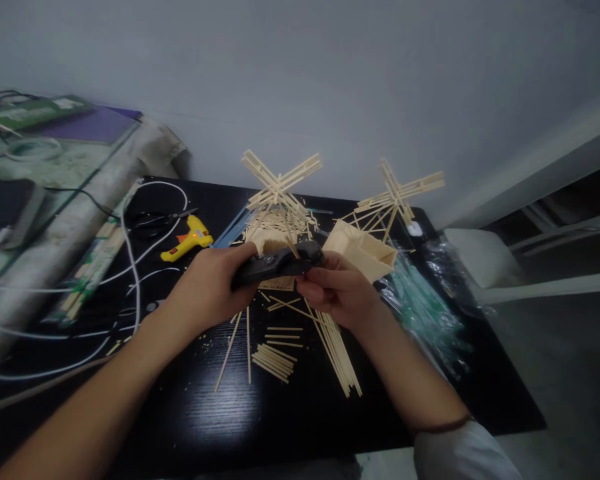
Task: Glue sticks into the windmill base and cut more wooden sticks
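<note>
My left hand (213, 277) is closed around a black hand tool (273, 265) that looks like a cutter, held level above the table. A thin wooden stick (293, 247) crosses the tool near its right end. At that end, my right hand (343, 287) pinches with thumb and fingers, seemingly on the stick's lower part, which is partly hidden. Behind the tool stands a windmill model (277, 193) of wooden sticks with crossed blades. A second windmill model (363, 250), with a box-like body, leans to its right. Short cut sticks (275, 362) lie below my hands.
Longer wooden sticks (337, 353) lie under my right forearm. A yellow glue gun (189, 239) rests on the black table (220, 427), near black pliers (163, 218) and a looping white cable (130, 247). Clear plastic wrapping (430, 307) lies at right; a grey wall (300, 80) rises behind.
</note>
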Demonstrator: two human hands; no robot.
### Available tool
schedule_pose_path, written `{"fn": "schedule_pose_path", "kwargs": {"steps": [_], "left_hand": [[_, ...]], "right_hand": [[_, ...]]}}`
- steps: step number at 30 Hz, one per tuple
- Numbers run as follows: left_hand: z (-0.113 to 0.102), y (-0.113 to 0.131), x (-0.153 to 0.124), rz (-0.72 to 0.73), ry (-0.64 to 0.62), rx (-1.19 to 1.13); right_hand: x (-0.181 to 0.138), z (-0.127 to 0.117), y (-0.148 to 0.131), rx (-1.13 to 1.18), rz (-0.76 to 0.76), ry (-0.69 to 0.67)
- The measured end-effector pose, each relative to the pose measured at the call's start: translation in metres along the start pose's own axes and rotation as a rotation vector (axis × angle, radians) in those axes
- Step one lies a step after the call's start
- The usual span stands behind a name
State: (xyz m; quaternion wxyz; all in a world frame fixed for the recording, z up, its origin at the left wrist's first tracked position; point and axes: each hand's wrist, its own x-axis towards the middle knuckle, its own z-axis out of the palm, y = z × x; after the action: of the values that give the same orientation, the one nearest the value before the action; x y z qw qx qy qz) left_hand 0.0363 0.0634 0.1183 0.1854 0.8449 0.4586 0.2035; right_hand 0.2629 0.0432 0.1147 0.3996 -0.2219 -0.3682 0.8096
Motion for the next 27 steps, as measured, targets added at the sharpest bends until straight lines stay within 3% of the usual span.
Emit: {"fn": "schedule_pose_path", "kwargs": {"steps": [4,18,22,27], "left_hand": [[-0.001,-0.002,0.001,0.033,-0.020,-0.030],[0.002,-0.003,0.004,-0.004,-0.018,0.028],[0.003,-0.005,0.005,-0.033,-0.044,0.033],[0.005,-0.007,0.005,-0.066,-0.084,0.010]], "right_hand": [[0.001,-0.002,0.003,0.097,0.095,-0.067],[0.003,-0.002,0.003,0.109,0.102,-0.012],[-0.001,-0.001,-0.006,-0.157,0.023,0.043],[-0.012,0.003,-0.018,-0.612,-0.216,0.290]]}}
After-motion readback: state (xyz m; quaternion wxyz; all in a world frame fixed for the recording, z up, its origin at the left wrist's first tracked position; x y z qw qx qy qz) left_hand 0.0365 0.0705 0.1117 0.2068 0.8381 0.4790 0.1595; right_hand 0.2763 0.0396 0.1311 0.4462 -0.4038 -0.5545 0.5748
